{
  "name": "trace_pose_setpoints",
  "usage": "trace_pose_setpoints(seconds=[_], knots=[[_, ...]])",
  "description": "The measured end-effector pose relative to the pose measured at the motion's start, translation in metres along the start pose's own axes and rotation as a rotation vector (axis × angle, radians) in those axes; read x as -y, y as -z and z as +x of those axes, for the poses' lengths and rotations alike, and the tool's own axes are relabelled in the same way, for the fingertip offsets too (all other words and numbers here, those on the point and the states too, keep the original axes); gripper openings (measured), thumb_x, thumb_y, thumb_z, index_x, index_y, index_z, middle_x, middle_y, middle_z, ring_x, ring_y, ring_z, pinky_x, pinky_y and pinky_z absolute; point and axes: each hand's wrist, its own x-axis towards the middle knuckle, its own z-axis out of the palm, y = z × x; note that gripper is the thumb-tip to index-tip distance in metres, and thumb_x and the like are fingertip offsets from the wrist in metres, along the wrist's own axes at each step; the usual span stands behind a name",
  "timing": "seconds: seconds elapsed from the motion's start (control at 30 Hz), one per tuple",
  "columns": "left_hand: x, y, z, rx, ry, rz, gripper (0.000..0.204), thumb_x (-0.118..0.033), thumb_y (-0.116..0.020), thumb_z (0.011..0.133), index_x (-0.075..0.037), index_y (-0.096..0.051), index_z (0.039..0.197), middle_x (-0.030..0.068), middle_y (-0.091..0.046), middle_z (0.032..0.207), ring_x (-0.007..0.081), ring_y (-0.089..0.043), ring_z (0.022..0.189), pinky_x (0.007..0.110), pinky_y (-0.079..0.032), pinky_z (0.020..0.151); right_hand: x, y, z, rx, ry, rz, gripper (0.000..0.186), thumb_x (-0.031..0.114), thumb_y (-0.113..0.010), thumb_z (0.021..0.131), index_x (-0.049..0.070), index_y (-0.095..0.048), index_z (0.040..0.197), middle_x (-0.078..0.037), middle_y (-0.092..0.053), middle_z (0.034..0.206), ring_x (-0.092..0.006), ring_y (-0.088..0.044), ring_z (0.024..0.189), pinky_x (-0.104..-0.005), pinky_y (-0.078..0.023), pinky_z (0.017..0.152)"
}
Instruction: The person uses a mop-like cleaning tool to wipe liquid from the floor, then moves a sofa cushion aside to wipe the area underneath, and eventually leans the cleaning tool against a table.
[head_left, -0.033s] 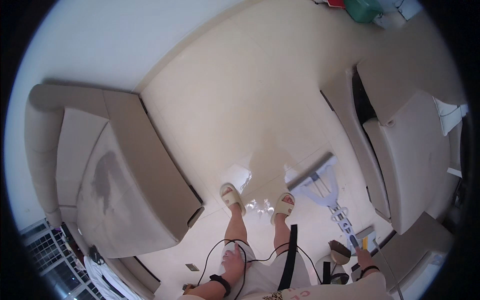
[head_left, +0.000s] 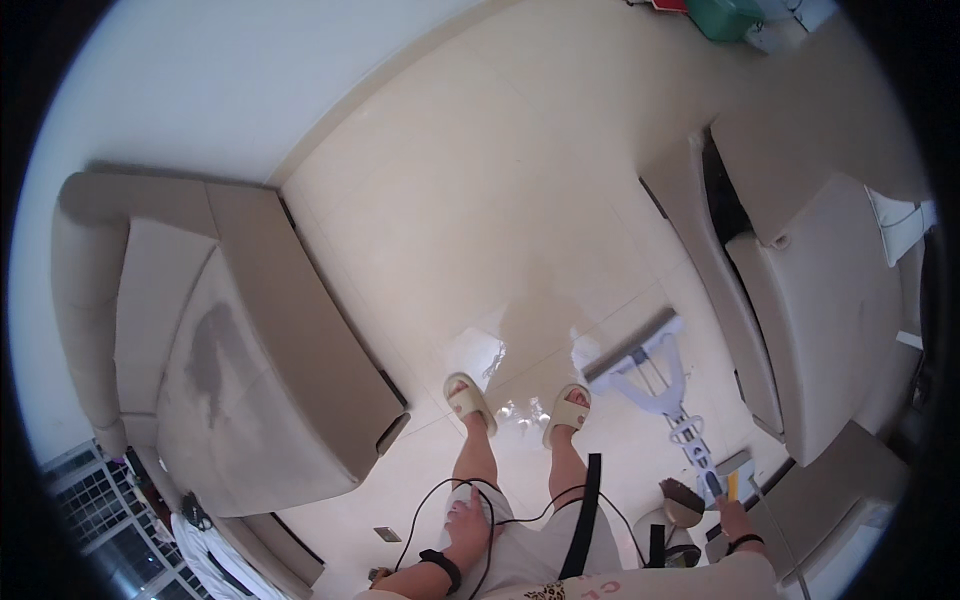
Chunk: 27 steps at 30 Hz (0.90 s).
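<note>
1. Since it sits lowest in our view, we begin with the left hand [head_left: 467, 522], laid over the left thigh of the pale shorts [head_left: 540, 545], beside a thin black cable [head_left: 408, 548]. Whether its fingers are spread or pressed together we cannot tell.

2. Our right hand [head_left: 735, 517] is low at the right, arm reaching forward and out to the side, a dark band at the wrist. Its fingers look wrapped around the upper end of the squeeze mop [head_left: 688, 432].

3. Just left of that hand we see a brown-bristled broom head [head_left: 682, 503]; a grey dustpan [head_left: 738, 466] lies just beyond it.

4. The key relation, we judge, is this: from the right fingers the mop's long axis slants forward and leftward to its grey sponge head [head_left: 632, 350], which seems to rest on the tiled floor [head_left: 500, 190]. The head's bar lies crosswise to the shaft, its left end near our right slipper [head_left: 568, 413]. The right hand is clearly nearer.

5. Farther out, brown sofas [head_left: 320, 350] flank us, and a green container [head_left: 724, 18] sits at the far right.
</note>
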Motion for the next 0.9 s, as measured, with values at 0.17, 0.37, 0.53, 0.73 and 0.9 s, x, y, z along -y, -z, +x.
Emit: trace_pose_setpoints(seconds=[0.17,0.37,0.53,0.73,0.9], knots=[[-0.012,-0.017,-0.012,0.034,0.008,0.072,0.09,-0.046,-0.066,0.055,-0.013,-0.02,0.125,0.0275,-0.036,0.107,0.0407,-0.043,0.093,0.05,-0.042,0.065,0.012,0.031,-0.031,0.147,-0.017,0.316,0.041,0.036,-0.041,0.082,-0.004,-0.048,0.072,-0.013,-0.048,0.049,-0.0239,-0.048,0.039,-0.0358,-0.038,0.036],[0.036,-0.051,0.011,-0.163,0.028,0.15,0.08,-0.046,-0.064,0.056,-0.018,-0.028,0.122,0.0258,-0.04,0.102,0.0378,-0.048,0.084,0.048,-0.043,0.06,0.128,0.056,-0.123,0.096,0.153,0.239,0.027,0.025,-0.045,0.081,0.003,-0.044,0.065,-0.003,-0.041,0.044,-0.0123,-0.04,0.033,-0.027,-0.033,0.031],[0.032,-0.051,0.003,-0.07,0.003,0.006,0.077,-0.049,-0.06,0.059,-0.018,-0.028,0.122,0.0227,-0.043,0.095,0.033,-0.049,0.076,0.044,-0.044,0.056,0.236,0.048,-0.086,0.2,0.283,0.42,0.026,0.023,-0.046,0.08,0.002,-0.044,0.065,-0.004,-0.042,0.046,-0.012,-0.044,0.039,-0.0261,-0.035,0.036],[0.029,-0.039,-0.008,0.019,-0.014,-0.113,0.082,-0.052,-0.06,0.058,-0.018,-0.026,0.124,0.0235,-0.042,0.095,0.0332,-0.048,0.079,0.042,-0.044,0.057,0.52,0.009,-0.03,0.113,0.729,0.302,0.044,0.039,-0.042,0.079,0.002,-0.048,0.057,-0.009,-0.046,0.045,-0.0199,-0.048,0.042,-0.0331,-0.038,0.044],[0.031,-0.049,-0.02,0.001,0.012,-0.277,0.077,-0.05,-0.059,0.059,-0.016,-0.03,0.122,0.0226,-0.043,0.093,0.0333,-0.047,0.079,0.043,-0.042,0.057,0.737,-0.02,-0.043,-0.012,0.994,0.299,0.055,0.046,-0.034,0.08,0.001,-0.049,0.054,-0.01,-0.048,0.044,-0.0233,-0.051,0.046,-0.035,-0.04,0.048]])
